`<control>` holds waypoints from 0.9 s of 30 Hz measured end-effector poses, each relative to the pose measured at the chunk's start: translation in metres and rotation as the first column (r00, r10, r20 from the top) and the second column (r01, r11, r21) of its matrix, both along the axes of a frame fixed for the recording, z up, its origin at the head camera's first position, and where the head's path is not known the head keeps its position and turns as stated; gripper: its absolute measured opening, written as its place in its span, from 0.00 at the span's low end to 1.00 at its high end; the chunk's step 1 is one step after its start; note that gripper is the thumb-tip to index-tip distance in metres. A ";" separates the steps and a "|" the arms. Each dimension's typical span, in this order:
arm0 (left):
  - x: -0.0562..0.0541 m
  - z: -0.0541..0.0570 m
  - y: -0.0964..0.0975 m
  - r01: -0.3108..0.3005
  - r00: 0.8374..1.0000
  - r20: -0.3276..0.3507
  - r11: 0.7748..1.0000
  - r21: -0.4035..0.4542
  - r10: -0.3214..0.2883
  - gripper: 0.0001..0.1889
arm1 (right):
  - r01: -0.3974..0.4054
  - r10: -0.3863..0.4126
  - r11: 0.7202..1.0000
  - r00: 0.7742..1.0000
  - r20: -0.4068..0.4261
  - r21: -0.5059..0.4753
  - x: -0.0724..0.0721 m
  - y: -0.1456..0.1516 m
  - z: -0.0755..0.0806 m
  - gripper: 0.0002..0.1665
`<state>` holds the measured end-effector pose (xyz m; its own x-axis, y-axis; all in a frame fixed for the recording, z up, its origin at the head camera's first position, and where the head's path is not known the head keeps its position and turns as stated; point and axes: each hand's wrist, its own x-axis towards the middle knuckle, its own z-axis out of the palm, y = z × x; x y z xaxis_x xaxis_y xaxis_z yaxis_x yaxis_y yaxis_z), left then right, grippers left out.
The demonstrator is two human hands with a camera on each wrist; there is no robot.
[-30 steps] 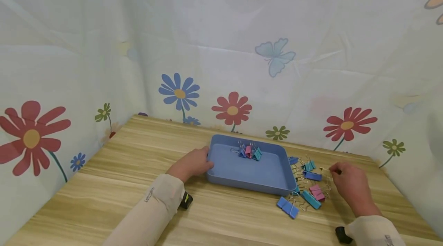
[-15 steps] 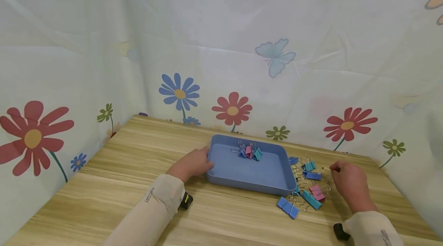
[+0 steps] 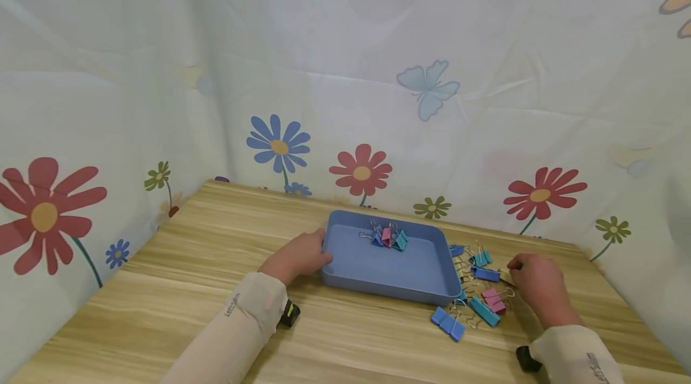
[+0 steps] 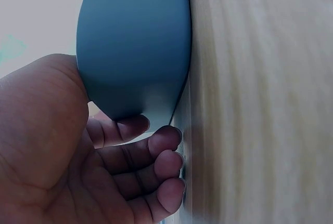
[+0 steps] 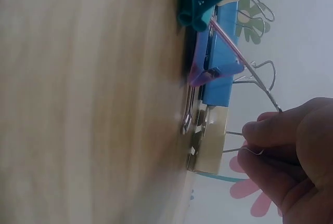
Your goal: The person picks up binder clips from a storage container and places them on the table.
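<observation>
At the blue tray's [image 3: 388,291] left end, my left hand [image 3: 299,257] grips the wall; in the left wrist view its fingertips [image 4: 169,164] curl near the table beside the tray [image 4: 135,42]. My right hand [image 3: 540,285] pinches the wire handles of a yellow binder clip [image 5: 212,140] between thumb and forefinger. This clip stands close to a blue binder clip [image 3: 487,274] on the table. A pink binder clip [image 3: 493,300] and a teal one [image 3: 484,311] lie near that hand. Inside the tray, blue [image 3: 377,238], pink [image 3: 387,236] and teal [image 3: 400,241] clips stand in a row.
More binder clips lie along the tray's right side, among them a teal one [image 3: 481,258] at the back and a blue one [image 3: 447,324] at the front. A flowered curtain [image 3: 345,102] hangs behind the wooden table [image 3: 345,342].
My right hand has shifted slightly left with the yellow binder clip, which now shows beside the blue one. The left hand and the tray have stayed put.
</observation>
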<state>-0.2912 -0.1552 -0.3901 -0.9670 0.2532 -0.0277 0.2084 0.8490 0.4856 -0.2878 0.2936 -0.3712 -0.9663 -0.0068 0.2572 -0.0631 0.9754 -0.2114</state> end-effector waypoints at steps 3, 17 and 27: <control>0.000 0.001 0.000 -0.001 1.000 0.004 1.000 0.002 0.001 0.33 | -0.007 0.007 1.000 1.000 0.015 0.002 -0.002 -0.001 0.000 0.06; 0.003 0.004 0.000 0.008 1.000 -0.002 1.000 0.009 -0.008 0.31 | -0.020 0.020 1.000 0.998 0.060 0.008 -0.001 -0.005 0.000 0.07; 0.001 0.002 0.001 0.007 1.000 0.000 1.000 0.003 -0.007 0.31 | -0.034 0.034 0.999 0.998 0.049 0.009 0.001 -0.005 -0.001 0.07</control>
<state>-0.2897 -0.1543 -0.3881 -0.9651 0.2605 -0.0264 0.2149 0.8459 0.4881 -0.2869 0.2883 -0.3720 -0.9769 -0.0422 0.2093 -0.0860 0.9749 -0.2051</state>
